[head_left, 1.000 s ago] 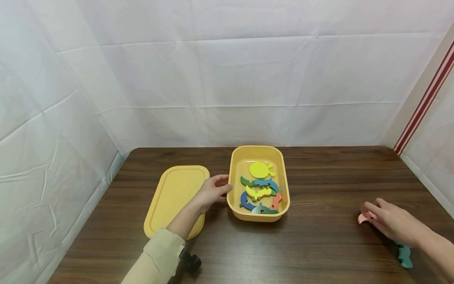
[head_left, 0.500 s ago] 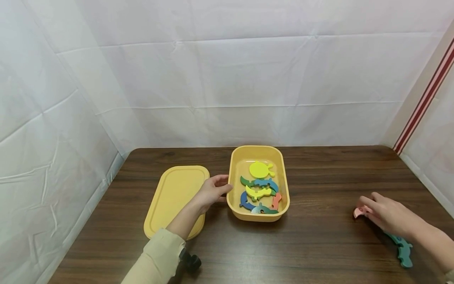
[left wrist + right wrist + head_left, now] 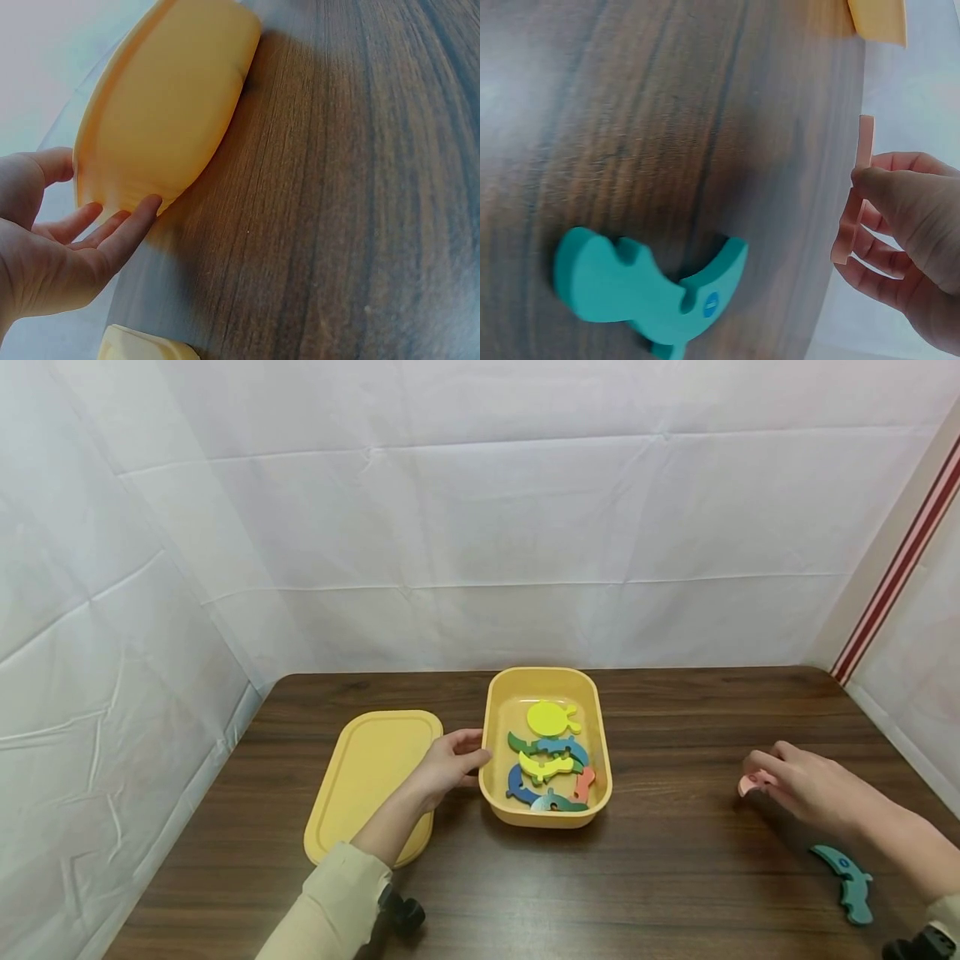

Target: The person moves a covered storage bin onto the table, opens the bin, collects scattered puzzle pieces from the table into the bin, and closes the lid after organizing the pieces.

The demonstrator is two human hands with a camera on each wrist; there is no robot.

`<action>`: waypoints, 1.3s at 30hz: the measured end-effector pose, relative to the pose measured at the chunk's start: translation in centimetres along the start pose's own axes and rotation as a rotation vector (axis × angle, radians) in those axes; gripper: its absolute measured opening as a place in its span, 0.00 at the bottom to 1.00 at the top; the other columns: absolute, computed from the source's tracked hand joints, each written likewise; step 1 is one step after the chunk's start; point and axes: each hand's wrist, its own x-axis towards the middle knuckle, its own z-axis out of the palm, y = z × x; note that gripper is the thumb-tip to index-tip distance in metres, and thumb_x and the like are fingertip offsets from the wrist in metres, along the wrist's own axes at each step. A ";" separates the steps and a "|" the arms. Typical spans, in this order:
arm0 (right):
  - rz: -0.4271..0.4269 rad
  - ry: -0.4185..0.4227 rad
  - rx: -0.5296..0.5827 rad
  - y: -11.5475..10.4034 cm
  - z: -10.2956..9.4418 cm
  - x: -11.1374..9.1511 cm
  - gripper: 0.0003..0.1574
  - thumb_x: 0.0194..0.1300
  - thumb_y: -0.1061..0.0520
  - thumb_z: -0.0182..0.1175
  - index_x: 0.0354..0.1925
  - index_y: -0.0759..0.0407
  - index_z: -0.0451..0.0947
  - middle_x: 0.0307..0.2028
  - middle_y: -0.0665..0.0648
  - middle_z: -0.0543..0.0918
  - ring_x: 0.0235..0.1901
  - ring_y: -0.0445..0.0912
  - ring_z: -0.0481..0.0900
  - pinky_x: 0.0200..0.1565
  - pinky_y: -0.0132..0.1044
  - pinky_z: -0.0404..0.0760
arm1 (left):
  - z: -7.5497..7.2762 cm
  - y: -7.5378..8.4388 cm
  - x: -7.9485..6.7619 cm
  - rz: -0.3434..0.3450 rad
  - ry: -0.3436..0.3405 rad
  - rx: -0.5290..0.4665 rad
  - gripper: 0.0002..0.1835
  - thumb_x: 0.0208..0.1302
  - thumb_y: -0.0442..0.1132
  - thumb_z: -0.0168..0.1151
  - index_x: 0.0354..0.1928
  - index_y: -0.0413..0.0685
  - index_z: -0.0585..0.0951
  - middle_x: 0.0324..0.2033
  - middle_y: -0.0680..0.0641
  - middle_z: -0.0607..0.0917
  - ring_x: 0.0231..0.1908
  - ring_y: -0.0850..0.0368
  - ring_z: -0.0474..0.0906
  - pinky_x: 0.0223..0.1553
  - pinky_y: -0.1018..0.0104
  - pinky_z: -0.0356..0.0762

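In the head view, my left hand holds the left wall of a yellow box; its thumb lies at the rim, its fingers against the outside. The box holds several flat animal-shaped pieces, among them a yellow round-bodied piece. My right hand pinches a pink animal-shaped piece between thumb and fingers, above the table at the right. In the head view the hand hides much of that piece. A teal animal-shaped piece with notches lies on the table below the right forearm.
A flat yellow lid lies left of the box, partly beneath the left forearm. The brown wood-grain table meets white cloth at its back, and white cloth also stands at both sides.
My right hand has moved left and away from me with the pink piece, uncovering the teal piece. The left hand and box have stayed put.
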 end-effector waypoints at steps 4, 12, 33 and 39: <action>-0.023 0.014 0.003 0.2 -0.1 0.7 0.31 0.36 0.67 0.73 0.39 0.46 0.73 0.26 0.46 0.69 0.21 0.32 0.62 0.18 0.26 0.64 | 0.0 0.0 0.0 -0.003 0.000 0.002 0.25 0.64 0.36 0.55 0.63 0.40 0.66 0.56 0.38 0.73 0.50 0.47 0.76 0.42 0.58 0.81; -0.074 0.012 0.022 0.8 -0.3 1.9 0.23 0.64 0.36 0.42 0.40 0.48 0.74 0.26 0.46 0.70 0.21 0.31 0.62 0.18 0.25 0.64 | 0.1 -0.1 0.0 0.001 -0.005 0.000 0.25 0.64 0.36 0.55 0.62 0.40 0.66 0.55 0.38 0.73 0.50 0.46 0.76 0.42 0.58 0.81; -0.024 -0.078 0.008 0.1 -1.2 6.0 0.20 0.49 0.63 0.69 0.38 0.50 0.72 0.25 0.48 0.67 0.19 0.36 0.61 0.18 0.27 0.62 | 0.3 2.3 -2.4 0.001 -0.037 0.007 0.26 0.65 0.35 0.54 0.63 0.35 0.63 0.58 0.34 0.70 0.55 0.40 0.72 0.47 0.55 0.79; -0.010 -0.082 0.030 -0.2 -0.8 7.2 0.17 0.52 0.63 0.66 0.39 0.50 0.72 0.25 0.49 0.67 0.20 0.37 0.60 0.19 0.28 0.60 | 0.2 2.2 -2.2 -0.005 -0.029 0.011 0.26 0.64 0.35 0.54 0.63 0.36 0.64 0.57 0.35 0.71 0.54 0.41 0.73 0.46 0.56 0.80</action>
